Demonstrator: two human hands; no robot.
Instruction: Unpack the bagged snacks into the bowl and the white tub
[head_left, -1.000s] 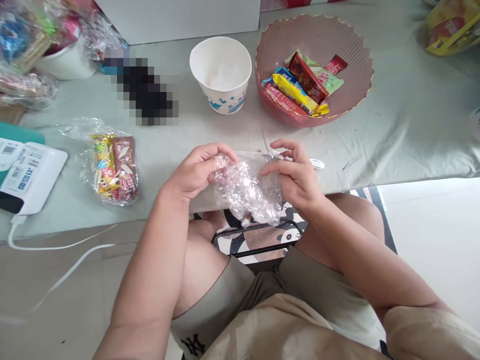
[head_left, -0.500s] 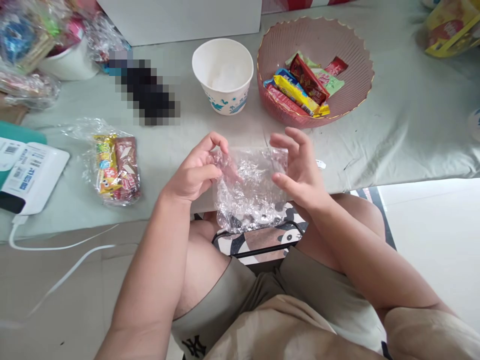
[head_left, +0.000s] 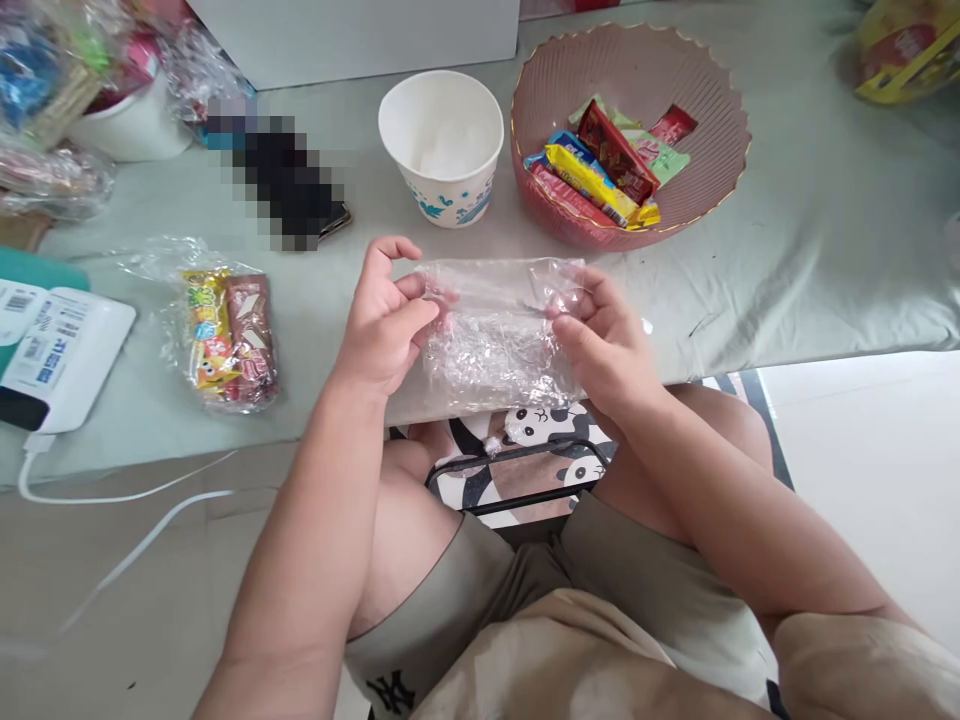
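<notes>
A crinkled clear plastic bag (head_left: 499, 365) is stretched between my hands over the front edge of the table. My left hand (head_left: 386, 325) pinches its left side between thumb and fingers, with the index finger raised. At the right side, my right hand (head_left: 607, 340) grips the bag with the thumb in front and the fingers partly behind the film. Just beyond the hands stands a white paper cup (head_left: 450, 180) with blue-green prints. Beside it, a pink ribbed bowl (head_left: 705, 190) holds several wrapped snacks (head_left: 600, 180).
On the left lies a clear bag of wrapped snacks (head_left: 232, 340), near a white device (head_left: 82, 350) with a cable. A dark blurred object (head_left: 289, 185) rests behind it. A white box (head_left: 367, 40) and wrapped bundles (head_left: 52, 90) stand at the back. A yellow package (head_left: 907, 50) is far right.
My right hand has closed on the bag's right side, where its fingers were apart before. The bag has risen slightly and its upper part is spread flatter.
</notes>
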